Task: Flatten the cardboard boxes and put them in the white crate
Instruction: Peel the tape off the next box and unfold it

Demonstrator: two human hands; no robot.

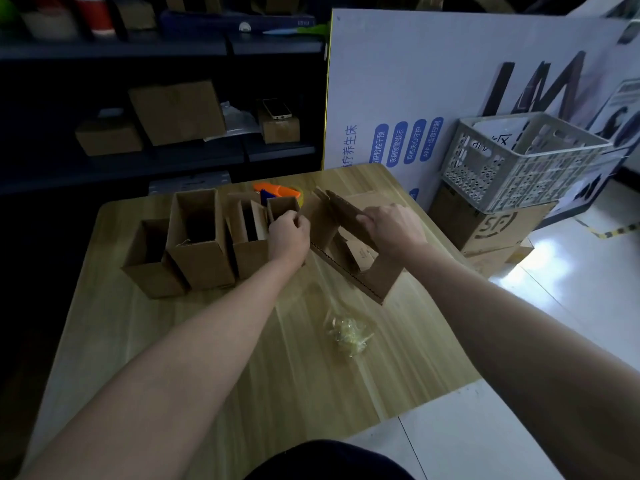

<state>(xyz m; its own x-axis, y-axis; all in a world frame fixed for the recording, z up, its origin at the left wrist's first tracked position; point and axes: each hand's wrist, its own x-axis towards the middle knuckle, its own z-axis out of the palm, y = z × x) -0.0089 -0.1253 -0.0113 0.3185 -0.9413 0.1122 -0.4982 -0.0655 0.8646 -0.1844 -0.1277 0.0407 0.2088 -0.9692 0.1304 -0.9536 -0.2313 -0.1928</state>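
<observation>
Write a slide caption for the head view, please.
Left hand and right hand grip a cardboard box near the white crate.

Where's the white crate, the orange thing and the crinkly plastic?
white crate [485, 168]: head view, holey front wall.
orange thing [273, 189]: head view, its top.
crinkly plastic [346, 332]: head view, its middle.

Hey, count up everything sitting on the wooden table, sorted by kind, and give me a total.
Upright open cardboard boxes: 4
Partly collapsed cardboard box, gripped by the right hand: 1
Orange and blue tape dispenser: 1
Crumpled clear plastic wad: 1
Total: 7
</observation>
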